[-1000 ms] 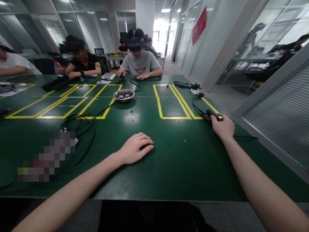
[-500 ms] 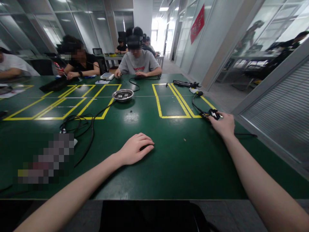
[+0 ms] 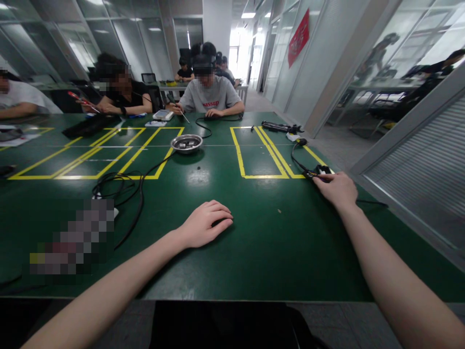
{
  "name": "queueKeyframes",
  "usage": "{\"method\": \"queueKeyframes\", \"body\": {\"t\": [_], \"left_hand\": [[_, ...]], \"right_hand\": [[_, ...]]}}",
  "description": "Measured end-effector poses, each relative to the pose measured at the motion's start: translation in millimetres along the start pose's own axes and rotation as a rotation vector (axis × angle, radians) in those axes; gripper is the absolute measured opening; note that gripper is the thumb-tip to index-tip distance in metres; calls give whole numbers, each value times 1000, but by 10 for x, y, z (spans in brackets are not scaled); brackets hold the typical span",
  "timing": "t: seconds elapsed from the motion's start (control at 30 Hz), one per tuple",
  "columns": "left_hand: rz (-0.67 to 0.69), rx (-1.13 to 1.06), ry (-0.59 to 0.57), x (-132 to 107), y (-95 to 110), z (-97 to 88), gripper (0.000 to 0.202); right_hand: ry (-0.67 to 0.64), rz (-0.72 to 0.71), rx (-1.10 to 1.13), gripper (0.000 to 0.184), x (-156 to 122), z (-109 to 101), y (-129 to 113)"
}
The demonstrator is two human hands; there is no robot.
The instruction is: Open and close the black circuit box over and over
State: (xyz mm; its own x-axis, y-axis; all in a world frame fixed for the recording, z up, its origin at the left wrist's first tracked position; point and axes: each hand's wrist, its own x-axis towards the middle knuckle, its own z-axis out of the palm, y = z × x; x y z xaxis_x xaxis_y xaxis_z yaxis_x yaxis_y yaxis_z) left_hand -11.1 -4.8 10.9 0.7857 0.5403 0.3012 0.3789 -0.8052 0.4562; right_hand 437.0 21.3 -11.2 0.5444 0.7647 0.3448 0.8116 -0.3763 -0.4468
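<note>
My left hand (image 3: 205, 224) rests palm down on the green table (image 3: 254, 242), fingers loosely curled, holding nothing. My right hand (image 3: 337, 190) reaches to the table's right side, its fingers closed on a small black device (image 3: 317, 171) with a cord. That black cord (image 3: 296, 157) runs back toward a white plug near the far right edge. The device lies at the corner of a yellow taped rectangle (image 3: 258, 152).
A metal bowl (image 3: 186, 143) with small parts stands mid-table. Black cables (image 3: 119, 186) coil at the left. A black tool (image 3: 279, 127) lies at the far right. Several people sit working along the far side. Glass partitions line the right.
My right hand has shifted slightly left and toward me with the black device, fingers closing over it. My left hand has stayed put. People across the table have moved their tools.
</note>
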Motion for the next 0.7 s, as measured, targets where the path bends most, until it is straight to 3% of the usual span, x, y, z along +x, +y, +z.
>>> {"method": "queueKeyframes", "body": {"t": [0.1,0.17,0.7], "left_hand": [[0,-2,-1,-3,3,0,33],[-2,0,-2,-5,3,3,32],[8,3,-1,-1,-3,-8,35]], "right_hand": [[-47,99,-133,38,-13,-60,-69],[-71,85,-134,39,-12,-91,-97],[-8,77,172,28,-100,-143,-212]]}}
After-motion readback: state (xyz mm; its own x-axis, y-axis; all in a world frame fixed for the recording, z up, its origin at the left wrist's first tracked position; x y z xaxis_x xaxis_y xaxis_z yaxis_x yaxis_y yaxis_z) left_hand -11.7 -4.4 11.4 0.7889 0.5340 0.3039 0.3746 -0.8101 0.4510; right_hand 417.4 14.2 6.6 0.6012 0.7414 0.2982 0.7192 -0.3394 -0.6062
